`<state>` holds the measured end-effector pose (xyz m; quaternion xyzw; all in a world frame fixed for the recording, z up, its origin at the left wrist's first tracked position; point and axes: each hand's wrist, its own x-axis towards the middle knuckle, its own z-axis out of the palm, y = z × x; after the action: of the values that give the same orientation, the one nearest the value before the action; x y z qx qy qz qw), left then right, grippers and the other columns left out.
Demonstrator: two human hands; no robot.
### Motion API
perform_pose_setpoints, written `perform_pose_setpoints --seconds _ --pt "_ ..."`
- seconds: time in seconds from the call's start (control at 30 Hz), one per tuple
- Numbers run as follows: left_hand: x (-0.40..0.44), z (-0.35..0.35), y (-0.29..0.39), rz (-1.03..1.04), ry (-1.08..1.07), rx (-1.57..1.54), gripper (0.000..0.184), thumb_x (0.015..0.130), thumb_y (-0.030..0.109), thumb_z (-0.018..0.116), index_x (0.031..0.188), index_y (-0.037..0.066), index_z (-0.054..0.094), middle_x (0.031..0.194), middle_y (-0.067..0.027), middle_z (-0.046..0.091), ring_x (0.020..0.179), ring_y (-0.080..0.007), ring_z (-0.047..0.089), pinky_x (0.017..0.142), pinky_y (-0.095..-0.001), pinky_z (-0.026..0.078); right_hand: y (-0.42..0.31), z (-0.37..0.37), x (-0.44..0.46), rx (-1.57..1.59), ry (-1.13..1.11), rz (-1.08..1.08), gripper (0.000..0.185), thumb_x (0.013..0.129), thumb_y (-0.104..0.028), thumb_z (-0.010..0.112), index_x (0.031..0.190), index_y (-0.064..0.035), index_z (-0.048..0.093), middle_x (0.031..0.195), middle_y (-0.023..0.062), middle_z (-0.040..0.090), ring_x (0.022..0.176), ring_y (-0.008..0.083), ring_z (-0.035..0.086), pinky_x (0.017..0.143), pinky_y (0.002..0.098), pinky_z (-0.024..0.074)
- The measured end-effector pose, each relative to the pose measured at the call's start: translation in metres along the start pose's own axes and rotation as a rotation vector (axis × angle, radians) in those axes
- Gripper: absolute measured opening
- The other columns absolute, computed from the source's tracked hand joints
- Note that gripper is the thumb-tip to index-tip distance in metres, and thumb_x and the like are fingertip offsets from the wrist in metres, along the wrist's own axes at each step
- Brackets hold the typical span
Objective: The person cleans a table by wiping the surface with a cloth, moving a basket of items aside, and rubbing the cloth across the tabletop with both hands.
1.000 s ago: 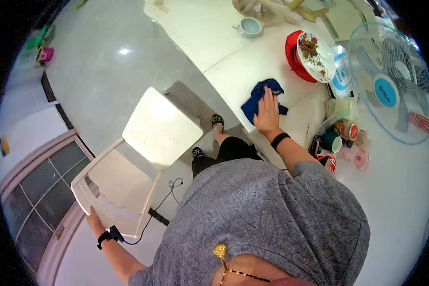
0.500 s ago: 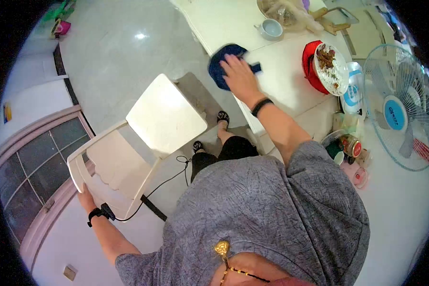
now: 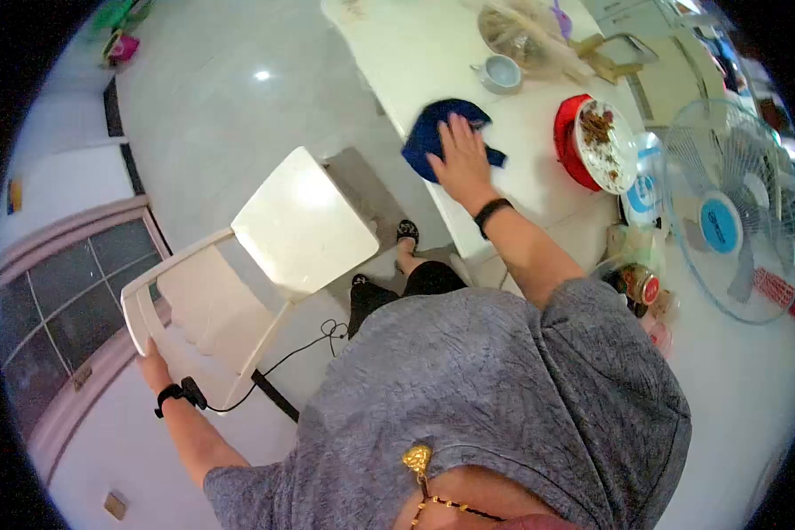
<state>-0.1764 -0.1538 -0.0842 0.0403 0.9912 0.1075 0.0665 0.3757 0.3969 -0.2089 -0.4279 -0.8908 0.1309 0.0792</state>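
Note:
My right hand [image 3: 462,163] lies flat with spread fingers on a dark blue cloth [image 3: 428,132], pressing it on the white table [image 3: 539,199] near its left edge. My left hand [image 3: 154,367] is at the top rail of a white chair [image 3: 305,225], its fingers wrapped round the rail's edge and partly hidden. To the right of the cloth, a white plate with food scraps [image 3: 618,146] rests on a red holder [image 3: 570,146]. A light blue cup [image 3: 502,74] stands beyond the cloth.
A standing fan [image 3: 720,223] and several jars [image 3: 636,283] are at the right. Clear plastic [image 3: 526,40] covers a dish at the far end. A black cord [image 3: 278,364] hangs near the chair. A paned door [image 3: 66,305] is at the left.
My right hand has moved the cloth from the near part of the table towards the far left edge, then slightly back right. My left hand stays at the chair.

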Motion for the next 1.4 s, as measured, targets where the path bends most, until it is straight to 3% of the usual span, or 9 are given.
perform_pose_setpoints --seconds 0.13,0.2,0.3,0.5,0.63,0.9,1.13,1.37,1.4 --pt "0.024 0.006 -0.027 0.04 0.025 0.037 0.069 0.095 0.053 0.065 0.116 -0.013 0.065 0.108 -0.0314 0.071 0.098 -0.0421 0.07 0.083 -0.049 0.053 0.001 0.014 0.014 -0.059 -0.002 0.037 0.07 0.101 -0.045 0.055 0.153 -0.002 0.041 0.164 0.0206 0.031 0.152 0.0348 0.026 0.125 0.0499 0.0176" --pt "0.011 -0.004 0.0 -0.118 -0.016 0.069 0.072 0.094 0.056 0.065 0.115 -0.013 0.066 0.11 -0.0303 0.071 0.1 -0.0426 0.069 0.085 -0.0494 0.052 0.02 0.011 -0.01 -0.023 0.043 0.025 0.068 0.099 -0.043 0.058 0.152 -0.0024 0.043 0.163 0.0186 0.033 0.151 0.0329 0.029 0.124 0.0496 0.0207" --pt "0.028 -0.009 -0.017 0.081 -0.127 0.46 0.084 0.091 0.065 0.062 0.117 -0.015 0.064 0.112 -0.0311 0.07 0.103 -0.0437 0.069 0.088 -0.0504 0.053 0.055 -0.011 -0.052 -0.097 0.052 0.16 0.064 0.097 -0.039 0.061 0.148 -0.0027 0.048 0.161 0.0188 0.037 0.149 0.0335 0.034 0.122 0.0499 0.0257" --pt "0.024 -0.007 -0.005 -0.071 -0.071 0.362 0.091 0.089 0.07 0.061 0.116 -0.017 0.063 0.112 -0.0324 0.07 0.103 -0.0456 0.068 0.089 -0.0501 0.054 0.124 -0.022 -0.167 -0.116 0.144 0.574 0.064 0.097 -0.036 0.059 0.151 -0.0036 0.044 0.162 0.0196 0.035 0.149 0.0363 0.033 0.123 0.0515 0.0258" --pt "0.026 -0.005 -0.012 -0.064 -0.087 0.127 0.09 0.088 0.07 0.064 0.107 -0.018 0.067 0.106 -0.0326 0.071 0.098 -0.046 0.07 0.084 -0.0516 0.056 0.103 -0.012 -0.229 -0.15 0.164 0.823 0.067 0.1 -0.036 0.055 0.152 0.0019 0.039 0.163 0.0257 0.027 0.15 0.0408 0.029 0.121 0.0525 0.027" --pt "0.028 -0.007 -0.011 -0.055 -0.139 0.345 0.089 0.093 0.07 0.055 0.11 -0.016 0.067 0.107 -0.0301 0.072 0.099 -0.0432 0.07 0.086 -0.049 0.056 0.032 -0.022 -0.227 0.003 -0.047 0.578 0.074 0.095 -0.032 0.065 0.153 0.0024 0.035 0.165 0.0267 0.021 0.153 0.0428 0.021 0.121 0.0568 0.023" --pt "0.029 0.004 -0.013 -0.135 0.01 0.215 0.077 0.088 0.058 0.071 0.114 -0.014 0.067 0.11 -0.0286 0.072 0.102 -0.041 0.07 0.088 -0.0479 0.055 0.019 -0.016 -0.145 0.032 -0.015 0.154 0.079 0.089 -0.033 0.071 0.153 0.0005 0.038 0.164 0.0234 0.028 0.151 0.0404 0.028 0.121 0.0572 0.0251" --pt "0.025 0.006 -0.017 -0.094 -0.047 0.238 0.069 0.09 0.045 0.076 0.115 -0.018 0.063 0.105 -0.0277 0.072 0.096 -0.0343 0.071 0.08 -0.0449 0.055 -0.003 0.0 -0.037 0.082 -0.093 0.079 0.078 0.091 -0.036 0.069 0.154 -0.0018 0.038 0.166 0.0186 0.027 0.153 0.0366 0.025 0.122 0.0551 0.0226" --pt "0.011 0.003 0.0 -0.206 0.006 -0.016 0.075 0.088 0.048 0.078 0.114 -0.02 0.06 0.105 -0.0292 0.071 0.095 -0.0339 0.071 0.078 -0.0449 0.055 -0.008 -0.001 -0.019 0.056 -0.128 0.077 0.078 0.092 -0.04 0.067 0.154 -0.0014 0.039 0.166 0.019 0.026 0.153 0.0355 0.025 0.124 0.0547 0.0201"
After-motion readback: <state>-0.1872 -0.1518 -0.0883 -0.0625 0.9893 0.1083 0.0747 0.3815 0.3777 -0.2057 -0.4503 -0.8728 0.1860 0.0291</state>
